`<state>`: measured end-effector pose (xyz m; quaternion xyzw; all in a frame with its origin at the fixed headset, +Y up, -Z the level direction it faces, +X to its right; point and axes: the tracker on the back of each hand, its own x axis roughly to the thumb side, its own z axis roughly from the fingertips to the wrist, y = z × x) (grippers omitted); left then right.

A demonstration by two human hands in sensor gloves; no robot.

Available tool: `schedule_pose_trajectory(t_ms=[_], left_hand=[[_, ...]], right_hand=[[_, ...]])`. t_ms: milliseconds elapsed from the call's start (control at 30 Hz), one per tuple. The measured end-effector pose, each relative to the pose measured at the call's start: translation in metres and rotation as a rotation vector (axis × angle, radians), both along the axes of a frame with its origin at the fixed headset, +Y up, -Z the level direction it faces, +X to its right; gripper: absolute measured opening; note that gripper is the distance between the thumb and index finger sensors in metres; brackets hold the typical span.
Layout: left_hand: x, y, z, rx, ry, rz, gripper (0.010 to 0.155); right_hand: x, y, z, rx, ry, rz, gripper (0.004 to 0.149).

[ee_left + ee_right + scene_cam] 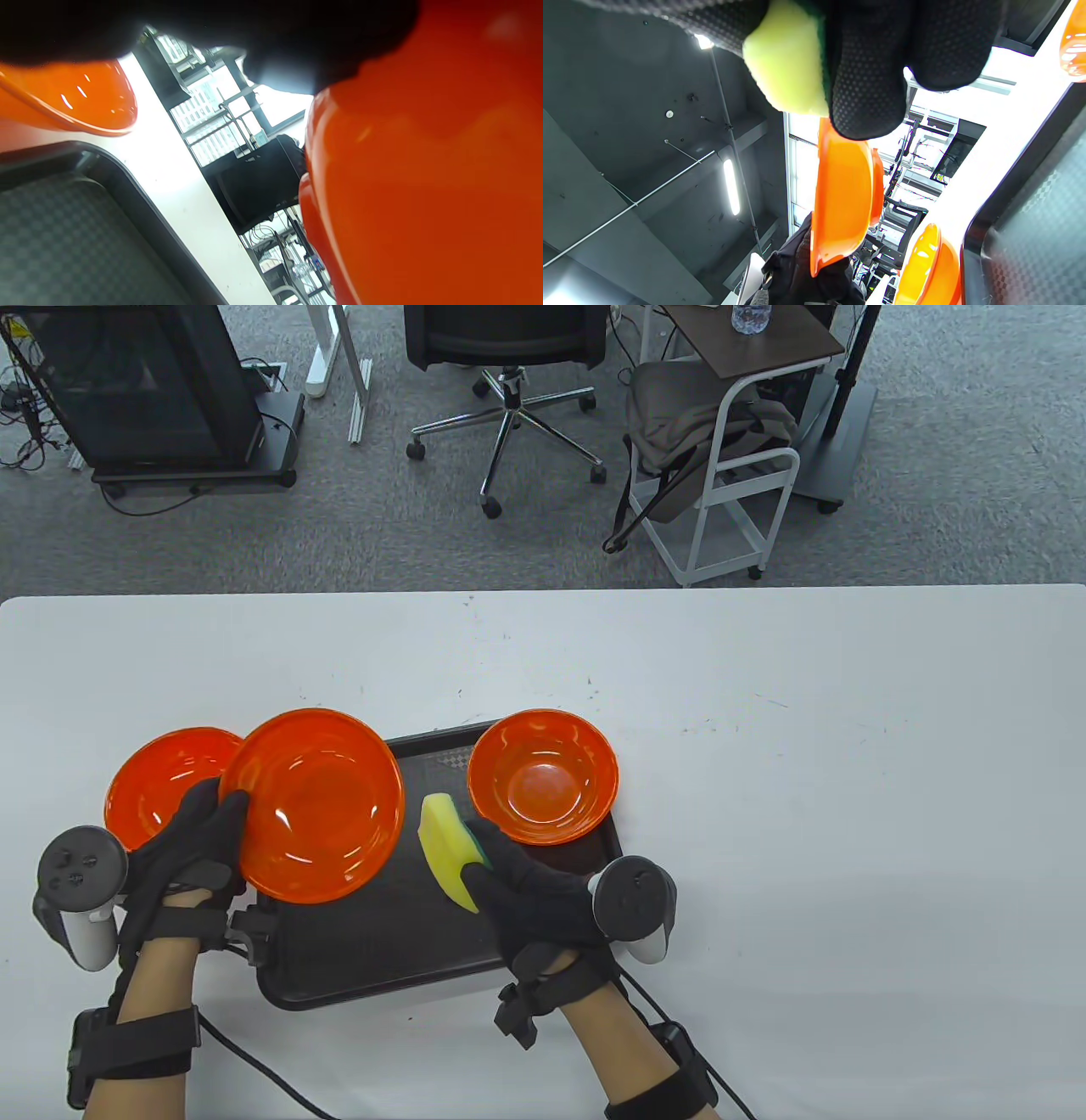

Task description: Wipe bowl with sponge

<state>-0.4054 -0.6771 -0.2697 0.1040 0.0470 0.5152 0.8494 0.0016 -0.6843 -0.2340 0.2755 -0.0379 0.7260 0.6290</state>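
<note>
In the table view, an orange bowl is gripped at its lower-left rim by the left hand, tilted above a black tray at lower centre. A yellow sponge is clasped by the right hand just right of it.

In the left wrist view, the bowl's underside fills the right side.

In the right wrist view, the sponge is pinched by gloved fingers at top. The bowl should be held steady and the sponge pressed flat inside.
</note>
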Motion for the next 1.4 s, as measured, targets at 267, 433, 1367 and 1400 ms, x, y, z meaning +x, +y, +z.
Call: schedule_pose_trajectory(t_ms=[267,433,1367,1400], left_hand=[[-0.029,-0.01,0.005,-0.041,0.181,0.127,0.056],[-0.043,-0.023,0.007,-0.053,0.29,0.241,0.06],[-0.078,-0.082,0.012,-0.3,0.531,0.414,0.068],[-0.078,-0.083,0.012,-0.307,0.532,0.41,0.068]], right_hand=[[0.002,0.001,0.0,0.0,-0.002,-0.006,0.053],[0.003,0.001,-0.001,-0.005,0.004,-0.007,0.053],[0.004,0.002,0.0,-0.009,0.015,-0.006,0.053],[0.004,0.002,0.0,-0.009,0.015,-0.006,0.053]])
